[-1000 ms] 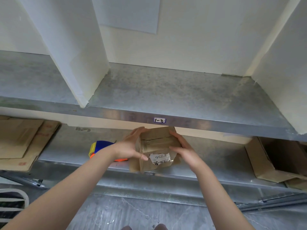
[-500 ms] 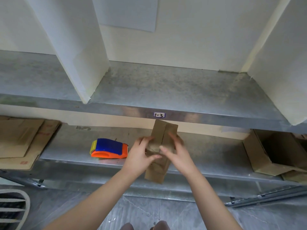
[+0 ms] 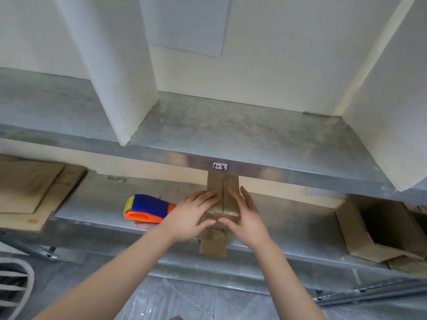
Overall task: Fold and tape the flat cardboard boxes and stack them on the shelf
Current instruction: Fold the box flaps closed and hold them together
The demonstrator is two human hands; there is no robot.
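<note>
Right now the small cardboard box sits low in the middle of the frame on the lower shelf, its near end reaching past the shelf's front lip. Two top flaps meet in a seam, and both hands lie flat on them: the left hand on the left flap, the right hand on the right. The fingers are straight and spread, the thumbs nearly touch at the near edge, and nothing is clasped.

To do this well, I judge, press the flaps level so the seam closes without a gap, then free one hand for the tape dispenser just to the left.

The box's long axis runs up the frame toward the label on the upper shelf edge, and the seam follows it. Flat cardboard lies far left, an open box far right.
</note>
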